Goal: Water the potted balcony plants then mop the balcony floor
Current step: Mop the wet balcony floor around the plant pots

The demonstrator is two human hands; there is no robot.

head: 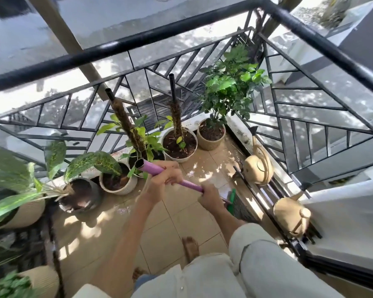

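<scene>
Both my hands grip a purple mop handle (151, 168) that slants from upper left down to the right. My left hand (163, 182) holds it near the open top end. My right hand (212, 197) holds it lower, just above the green mop head (232, 195), which meets the wet tan floor tiles (177, 214) beside a dark mat. Several potted plants line the railing: a leafy bush in a beige pot (211, 137), a moss-pole plant in a white pot (179, 145), and spotted-leaf plants (95, 163) at left.
A black metal railing (181, 35) encloses the balcony corner. Two beige watering cans (257, 166) (291, 216) sit on a low ledge at right. More pots (28, 211) crowd the left edge. My bare foot (190, 248) stands on the tiles.
</scene>
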